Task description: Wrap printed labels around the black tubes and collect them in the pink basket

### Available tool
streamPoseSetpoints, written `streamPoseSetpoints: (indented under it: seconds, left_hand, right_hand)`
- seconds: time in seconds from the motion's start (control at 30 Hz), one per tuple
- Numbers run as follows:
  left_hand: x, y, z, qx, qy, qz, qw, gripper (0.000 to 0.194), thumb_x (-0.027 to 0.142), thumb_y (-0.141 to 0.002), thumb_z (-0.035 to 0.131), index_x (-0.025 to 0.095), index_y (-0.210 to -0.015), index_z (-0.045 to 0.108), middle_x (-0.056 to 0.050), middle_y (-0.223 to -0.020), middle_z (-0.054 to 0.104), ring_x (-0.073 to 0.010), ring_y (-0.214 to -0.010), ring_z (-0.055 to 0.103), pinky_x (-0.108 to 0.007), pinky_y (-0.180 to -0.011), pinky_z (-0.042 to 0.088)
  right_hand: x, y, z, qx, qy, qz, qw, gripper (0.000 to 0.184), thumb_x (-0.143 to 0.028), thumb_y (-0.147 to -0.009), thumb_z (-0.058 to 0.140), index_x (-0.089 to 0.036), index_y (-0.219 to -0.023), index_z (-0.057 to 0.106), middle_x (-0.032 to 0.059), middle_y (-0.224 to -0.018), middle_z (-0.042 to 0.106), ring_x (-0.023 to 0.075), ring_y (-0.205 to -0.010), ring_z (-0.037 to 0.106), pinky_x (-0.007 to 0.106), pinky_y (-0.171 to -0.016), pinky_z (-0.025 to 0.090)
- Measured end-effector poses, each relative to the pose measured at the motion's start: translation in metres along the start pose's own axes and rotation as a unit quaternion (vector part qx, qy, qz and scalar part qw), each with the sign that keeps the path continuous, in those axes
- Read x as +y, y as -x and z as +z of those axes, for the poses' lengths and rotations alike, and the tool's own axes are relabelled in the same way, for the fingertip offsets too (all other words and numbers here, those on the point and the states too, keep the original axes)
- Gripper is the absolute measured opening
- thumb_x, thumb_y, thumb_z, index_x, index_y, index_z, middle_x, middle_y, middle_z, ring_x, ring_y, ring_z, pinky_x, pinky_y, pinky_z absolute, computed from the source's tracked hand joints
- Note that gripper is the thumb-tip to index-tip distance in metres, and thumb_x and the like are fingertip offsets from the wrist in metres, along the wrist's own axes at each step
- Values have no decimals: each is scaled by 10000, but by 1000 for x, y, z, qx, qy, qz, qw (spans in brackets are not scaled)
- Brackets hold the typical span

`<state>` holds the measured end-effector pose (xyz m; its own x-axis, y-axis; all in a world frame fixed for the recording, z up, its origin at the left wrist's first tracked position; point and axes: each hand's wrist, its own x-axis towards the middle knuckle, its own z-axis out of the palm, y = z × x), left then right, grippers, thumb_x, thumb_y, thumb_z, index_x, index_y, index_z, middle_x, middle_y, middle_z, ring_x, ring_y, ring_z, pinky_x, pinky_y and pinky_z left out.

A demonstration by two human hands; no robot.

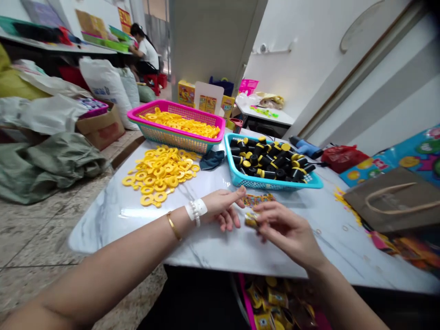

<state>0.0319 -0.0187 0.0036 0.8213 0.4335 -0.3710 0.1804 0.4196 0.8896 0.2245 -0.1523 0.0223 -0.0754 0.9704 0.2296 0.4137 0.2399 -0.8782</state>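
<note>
Head view: the right hand (290,229) has its grip closed around a small, blurred yellow-and-dark piece (251,220) above the white marbled counter (209,250), toward its near edge. Just beside, the left hand (222,208) is released, fingers loosely curled. Behind stands a turquoise plastic basket (275,184) of black-and-yellow cylinders (261,160).

Small yellow-black piece (251,220) in right grip (290,229), near left grip (222,206).

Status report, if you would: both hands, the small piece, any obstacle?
Right hand holding small yellow-and-dark piece, blurred. Left hand loosely open, apparently holding nothing. No obstacle seen between them; blue basket beyond.
</note>
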Motion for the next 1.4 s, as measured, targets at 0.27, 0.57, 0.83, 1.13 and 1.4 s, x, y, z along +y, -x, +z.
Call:
streamPoseSetpoints:
  seconds: [0.27,0.57,0.83,1.13,1.4]
  left_hand:
    - [-3,-9,2,60,-138,63,987,471,592,-730,761,155,-820,610,-42,-600,695,-125,-392,561,-194,-375,362]
    - [-3,-12,-8,177,-181,90,963,328,485,-810,693,160,-807,652,-10,-596,665,-85,-354,482,-172,-320,300]
    - [-7,-15,-10,235,-189,128,945,307,427,-798,737,143,-887,663,-2,-635,658,-66,-389,491,-163,-368,340]
    - [2,-7,-9,92,-140,158,973,205,320,-750,744,119,-738,704,9,-616,626,-59,-462,430,-198,-469,324]
    - [2,-5,-9,196,-169,229,938,262,307,-687,810,156,-778,616,33,-608,607,-96,-533,504,-199,-513,349]
  right_hand:
    - [-19,91,-71,-198,224,121,947,113,-263,-861,668,-289,-918,762,55,-961,758,212,-757,731,295,-645,613]
    - [47,-36,-29,39,401,-32,915,314,-355,-925,599,-210,-1166,740,37,-740,774,190,-605,684,294,-601,523]
    - [66,-63,1,11,434,-80,897,181,-259,-915,607,-218,-830,762,52,-808,792,194,-708,729,264,-650,500]
    - [13,-47,21,119,285,-125,943,153,-310,-907,638,-198,-948,735,54,-796,755,171,-664,687,279,-614,523]
    - [10,-56,16,15,-11,140,990,385,-533,-805,722,-162,-711,676,14,-595,668,88,-453,510,205,-417,371]
